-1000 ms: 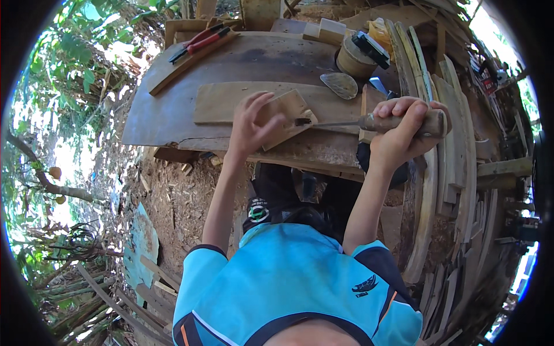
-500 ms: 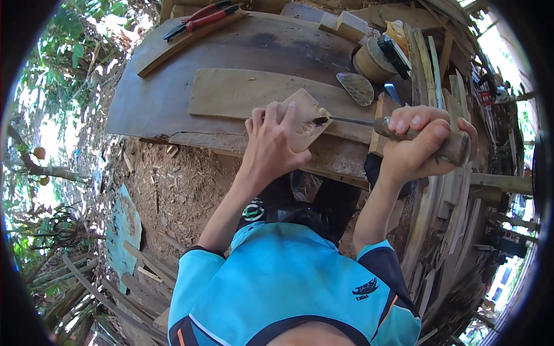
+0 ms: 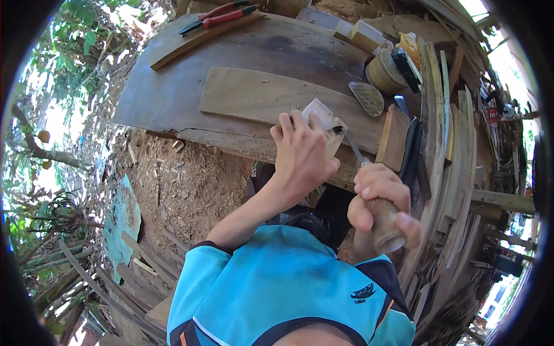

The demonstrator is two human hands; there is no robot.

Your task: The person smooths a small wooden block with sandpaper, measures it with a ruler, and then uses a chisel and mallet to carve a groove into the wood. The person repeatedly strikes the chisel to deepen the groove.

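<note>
A small pale wooden block (image 3: 318, 109) is gripped at the near edge of the bench, tilted, with a dark, rough-cut hole at its right side. My left hand (image 3: 301, 153) closes round the block from the near left, its fingers over the upper face. My right hand (image 3: 378, 196) is wrapped round the wooden handle of a chisel (image 3: 353, 145). The chisel's thin metal blade points up and left, its tip at the hole; how deep it sits I cannot tell. The handle's butt end sticks out toward me, below the fingers.
A flat board (image 3: 248, 95) lies on the wooden bench (image 3: 164, 95). Red-handled pliers (image 3: 225, 16) rest on a wood strip at the far left. An oval translucent piece (image 3: 367, 99), a round container (image 3: 385, 72) and a wood block (image 3: 393, 138) lie right. Long planks (image 3: 453, 190) line the right side.
My right hand has swung down and toward me with the chisel, so the handle now slants nearer my body. The block has turned and tilted in my left hand.
</note>
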